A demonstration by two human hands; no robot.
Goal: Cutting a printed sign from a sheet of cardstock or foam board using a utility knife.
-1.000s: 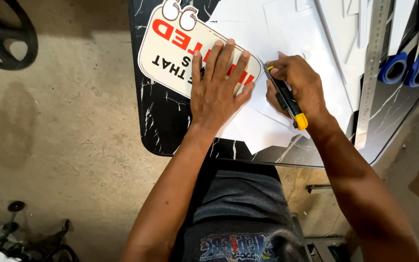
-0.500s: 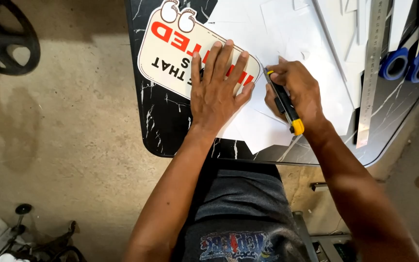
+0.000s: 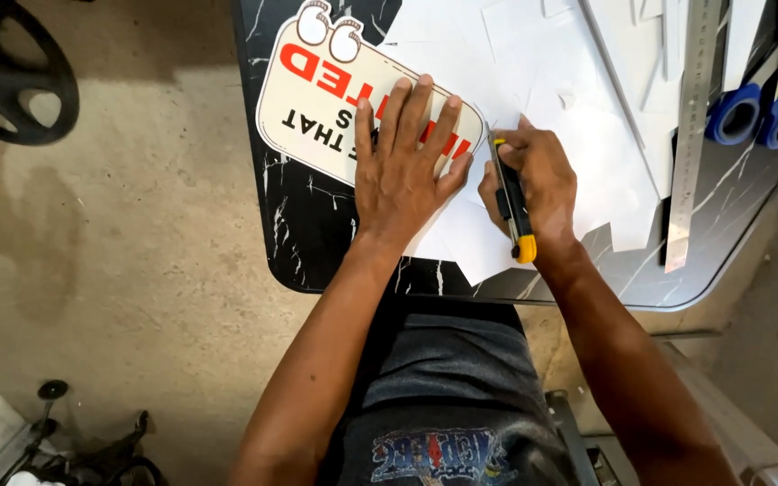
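My left hand (image 3: 407, 166) lies flat, fingers spread, on a cream sign cut-out (image 3: 326, 99) with red and black lettering and two cartoon eyes at its top. My right hand (image 3: 538, 180) grips a black and yellow utility knife (image 3: 511, 198), its tip at the sign's right edge where it meets white sheet material (image 3: 542, 81). Both rest on a black marble-patterned table (image 3: 317, 234).
A steel ruler (image 3: 688, 135) lies along the table's right side, with blue-handled scissors (image 3: 767, 99) beyond it. White offcuts (image 3: 641, 54) cover the table's far part. A black wheel (image 3: 11, 76) sits on the concrete floor at left. Tools lie at bottom left.
The knife and my right hand have shifted slightly towards me along the sign's edge. My left hand stays pressed flat on the sign.
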